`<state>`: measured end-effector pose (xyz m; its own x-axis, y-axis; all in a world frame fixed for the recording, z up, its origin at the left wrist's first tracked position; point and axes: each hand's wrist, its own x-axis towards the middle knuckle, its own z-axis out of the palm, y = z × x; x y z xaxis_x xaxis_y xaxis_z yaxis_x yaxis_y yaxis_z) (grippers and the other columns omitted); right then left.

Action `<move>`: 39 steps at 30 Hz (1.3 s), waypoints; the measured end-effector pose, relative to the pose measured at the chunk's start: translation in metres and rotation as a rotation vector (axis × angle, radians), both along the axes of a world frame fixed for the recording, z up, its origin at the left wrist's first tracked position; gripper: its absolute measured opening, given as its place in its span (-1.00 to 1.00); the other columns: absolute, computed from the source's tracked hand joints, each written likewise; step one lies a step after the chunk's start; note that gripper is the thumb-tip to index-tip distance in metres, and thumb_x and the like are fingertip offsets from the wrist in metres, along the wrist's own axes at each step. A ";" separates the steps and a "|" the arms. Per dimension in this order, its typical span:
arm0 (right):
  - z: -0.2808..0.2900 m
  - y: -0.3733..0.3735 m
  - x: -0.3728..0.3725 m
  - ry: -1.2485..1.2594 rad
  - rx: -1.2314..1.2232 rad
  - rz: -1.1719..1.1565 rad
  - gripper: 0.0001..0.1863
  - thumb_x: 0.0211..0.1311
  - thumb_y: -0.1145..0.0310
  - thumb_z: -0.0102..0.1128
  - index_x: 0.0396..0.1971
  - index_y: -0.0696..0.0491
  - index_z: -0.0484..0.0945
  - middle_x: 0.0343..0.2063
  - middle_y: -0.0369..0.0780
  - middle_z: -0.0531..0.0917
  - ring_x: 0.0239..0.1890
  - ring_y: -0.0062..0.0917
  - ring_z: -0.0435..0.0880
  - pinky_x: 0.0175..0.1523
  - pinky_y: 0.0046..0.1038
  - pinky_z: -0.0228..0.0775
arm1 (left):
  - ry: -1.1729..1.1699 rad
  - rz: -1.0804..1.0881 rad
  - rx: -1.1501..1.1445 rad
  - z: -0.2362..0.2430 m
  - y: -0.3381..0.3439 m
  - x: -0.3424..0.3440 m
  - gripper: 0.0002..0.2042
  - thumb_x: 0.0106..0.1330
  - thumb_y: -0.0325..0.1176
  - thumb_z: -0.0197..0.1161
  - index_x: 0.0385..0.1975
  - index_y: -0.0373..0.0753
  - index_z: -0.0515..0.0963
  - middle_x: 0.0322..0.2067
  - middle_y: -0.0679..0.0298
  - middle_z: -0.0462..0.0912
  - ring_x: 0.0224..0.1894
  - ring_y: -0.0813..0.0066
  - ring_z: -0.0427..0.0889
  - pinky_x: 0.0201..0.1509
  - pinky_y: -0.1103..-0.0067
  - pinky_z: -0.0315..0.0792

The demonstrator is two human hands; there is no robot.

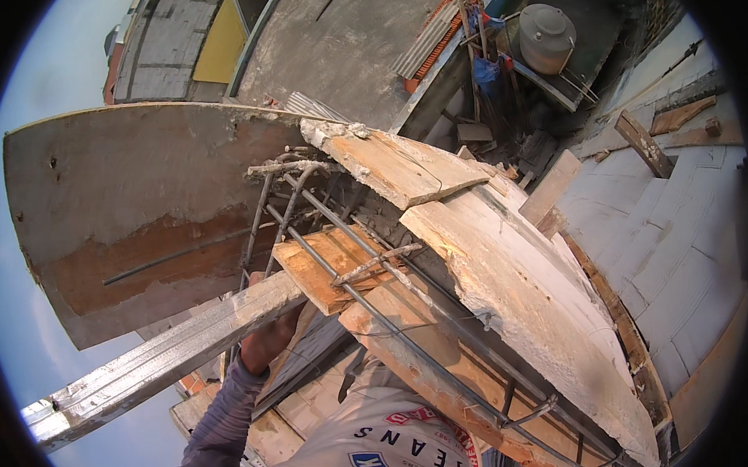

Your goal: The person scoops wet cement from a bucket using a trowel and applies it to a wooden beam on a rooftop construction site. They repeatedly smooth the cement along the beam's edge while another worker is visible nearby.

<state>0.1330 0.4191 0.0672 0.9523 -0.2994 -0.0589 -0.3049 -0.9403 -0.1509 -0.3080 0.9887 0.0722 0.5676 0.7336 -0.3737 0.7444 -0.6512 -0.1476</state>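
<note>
My left hand [268, 340] reaches up from the lower left, its fingers hidden behind a short brown wood piece [307, 263] and a silver, rectangular metal bar [168, 356]. The bar slants from the lower left up to the wood piece, right above the hand. Whether the fingers grip anything cannot be seen. A cage of steel rebar [289, 208] with bent ties runs diagonally across the middle, passing over the wood piece. Below it lies a longer, worn plank [406, 315]. My right hand is out of view.
A large cement-smeared board [141, 155] stands at the left. Rough-edged, pale planks [515, 270] flank the rebar on the right. Beyond them lie a white block surface [637, 216] and loose wood. Far below are a grey roof [335, 54] and a round tank [544, 34].
</note>
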 end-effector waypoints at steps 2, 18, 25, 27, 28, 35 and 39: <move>-0.003 -0.069 0.003 0.063 -0.167 0.129 -0.31 0.65 0.06 -0.17 0.57 0.18 0.09 0.54 0.19 0.10 0.55 0.06 0.12 0.61 -0.09 0.01 | 0.090 -0.197 0.169 -0.004 -0.001 0.000 -0.69 0.52 -0.36 0.26 0.20 -0.17 0.50 0.03 0.12 0.60 0.14 0.06 0.54 0.17 0.25 0.45; -0.007 -0.110 -0.003 0.089 -0.281 0.214 -0.39 0.63 0.15 -0.18 0.51 0.17 0.20 0.48 0.14 0.12 0.50 0.02 0.11 0.54 -0.13 0.01 | 0.636 -0.410 0.196 -0.025 -0.031 -0.093 -0.54 0.62 -0.23 0.10 0.46 -0.14 0.34 0.33 0.09 0.49 0.36 0.12 0.49 0.40 0.26 0.41; -0.005 -0.100 -0.003 0.058 -0.215 0.227 -0.41 0.60 0.15 -0.12 0.44 0.22 0.30 0.38 0.14 0.31 0.40 0.00 0.30 0.43 -0.15 0.17 | 0.188 0.234 -0.116 -0.012 -0.034 -0.073 -0.55 0.64 -0.26 0.04 0.47 -0.13 0.35 0.44 0.15 0.42 0.49 0.22 0.37 0.60 0.23 0.19; -0.004 -0.097 -0.003 0.052 -0.200 0.236 -0.41 0.59 0.15 -0.10 0.42 0.23 0.33 0.35 0.14 0.36 0.37 -0.01 0.35 0.40 -0.16 0.22 | 0.146 0.332 -0.182 -0.010 -0.034 -0.078 -0.58 0.60 -0.28 0.10 0.41 -0.14 0.42 0.40 0.12 0.47 0.48 0.20 0.39 0.59 0.22 0.20; -0.003 -0.097 -0.002 0.046 -0.193 0.237 -0.41 0.59 0.15 -0.09 0.41 0.24 0.35 0.33 0.14 0.39 0.35 -0.01 0.38 0.38 -0.16 0.24 | 0.122 0.364 -0.207 -0.010 -0.033 -0.078 -0.59 0.58 -0.30 0.13 0.38 -0.14 0.46 0.38 0.10 0.50 0.47 0.19 0.40 0.58 0.21 0.21; -0.008 -0.104 0.001 -0.015 -0.127 0.257 -0.42 0.56 0.15 -0.03 0.34 0.28 0.45 0.23 0.14 0.57 0.25 -0.03 0.56 0.27 -0.19 0.40 | 0.038 0.108 0.096 -0.015 -0.021 -0.045 -0.74 0.51 -0.37 0.19 0.08 -0.26 0.69 -0.07 0.12 0.81 0.04 0.15 0.75 0.24 0.32 0.48; -0.005 -0.100 -0.005 -0.023 -0.148 0.278 -0.42 0.57 0.13 0.03 0.32 0.31 0.49 0.23 0.13 0.61 0.26 -0.05 0.59 0.28 -0.19 0.42 | -0.028 0.073 0.140 -0.022 -0.011 -0.037 -0.81 0.47 -0.41 0.26 -0.06 -0.29 0.74 -0.13 0.12 0.82 -0.05 0.18 0.77 0.12 0.40 0.53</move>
